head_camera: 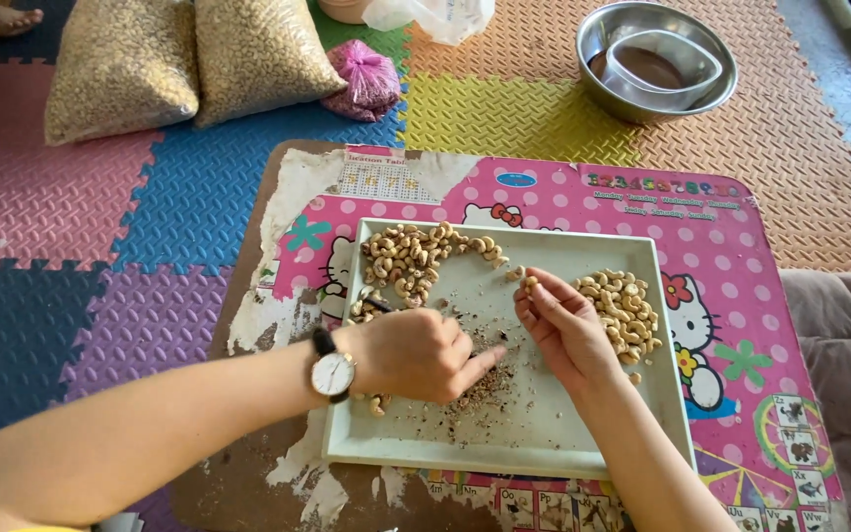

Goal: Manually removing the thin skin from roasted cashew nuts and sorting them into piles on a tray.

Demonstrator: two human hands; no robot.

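left hand (416, 353): fist-like, knuckles up, over the near middle of the tray; it grips a thin dark-handled tool (378, 301) whose end sticks out behind the thumb side, and the forefinger points toward the right hand, likely to steady the work.
right hand (563, 330): palm turned inward, fingers curled, pinching 1 cashew (529, 284) at the fingertips, lifted just above the tray so the nut can be turned and looked at.
tray (524, 443): pale, square, shallow rim; it sits under both hands and keeps nuts and scraps in 1 place.
unsorted pile (414, 258): cashews heaped beyond the left hand, close enough to draw from.
cleaned pile (625, 310): paler cashews just right of the right hand, kept apart from the other heap.
husk bits (485, 389): dark crumbs between and below the 2 hands, where peelings drop.
wristwatch (331, 374): on the left wrist, dark strap, white face.
low table (741, 296): pink cartoon-print top under the tray, worn at its left edge.
far from the hands: 2 full sacks (189, 64), steel bowls (657, 59), a pink bag (364, 79) on foam mats (71, 217).
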